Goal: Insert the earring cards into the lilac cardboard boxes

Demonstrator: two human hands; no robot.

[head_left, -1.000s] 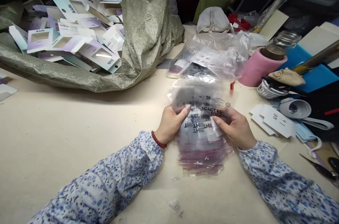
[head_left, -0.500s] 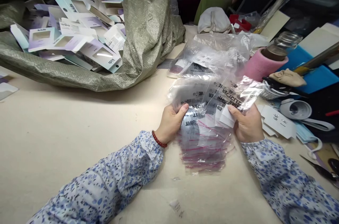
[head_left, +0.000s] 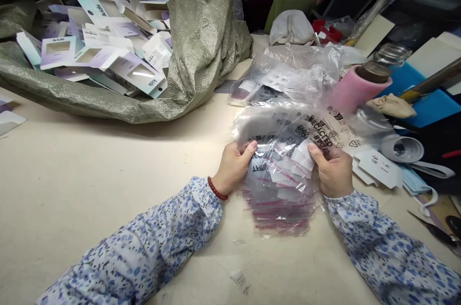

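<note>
The left hand (head_left: 236,163) pinches a stack of printed clear plastic bags (head_left: 281,216) over the tabletop (head_left: 126,204). The right hand (head_left: 334,173) pinches the stack's fanned side by the white slips (head_left: 302,157). Light, even thumb pressure should separate clinging film cleanly. Fingers underneath are hidden; whether the slips sit inside, I cannot tell.

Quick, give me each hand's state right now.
Left hand: closed, holding clear plastic bags by their left side.
Right hand: closed, holding the bags' right side, thumb at the white slips.
</note>
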